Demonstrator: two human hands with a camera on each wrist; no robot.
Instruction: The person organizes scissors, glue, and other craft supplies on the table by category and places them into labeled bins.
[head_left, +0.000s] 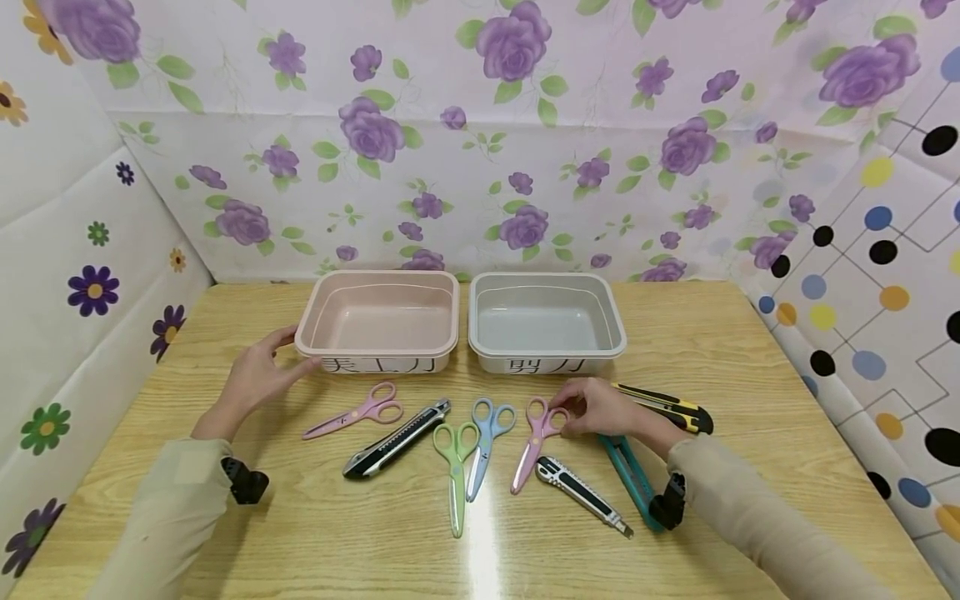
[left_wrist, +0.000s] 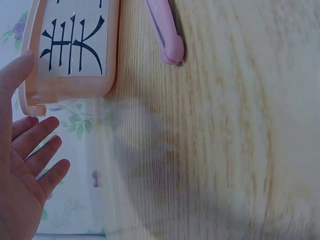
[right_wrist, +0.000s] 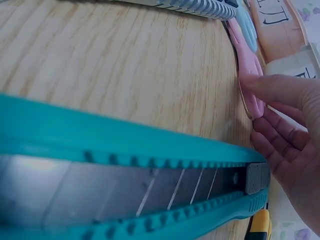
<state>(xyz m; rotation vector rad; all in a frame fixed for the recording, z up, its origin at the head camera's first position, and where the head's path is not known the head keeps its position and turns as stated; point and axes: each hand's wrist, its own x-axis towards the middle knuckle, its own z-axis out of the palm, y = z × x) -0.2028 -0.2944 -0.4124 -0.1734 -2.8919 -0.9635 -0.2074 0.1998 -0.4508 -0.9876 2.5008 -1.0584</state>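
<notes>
Right hand: pinching a handle loop of the pink scissors, thumb on one face, fingers curled in from the far side. The scissors are in front of the grey bin, blades toward the person; cannot tell whether the gripped end is clear of the counter.

Left hand: at the left front corner of the pink bin. Thumb reaches the front wall beside the printed label; fingers loose and apart near the rim, spread from the thumb.

Bins stand side by side at the back, both empty.

Other items, left to right: second pink scissors in front of the pink bin; black cutter lying diagonally; green scissors just beside blue scissors; white-and-black cutter, near end of the pinched scissors; teal cutter, partly under the right wrist; yellow-and-black cutter, partly behind the right hand.
</notes>
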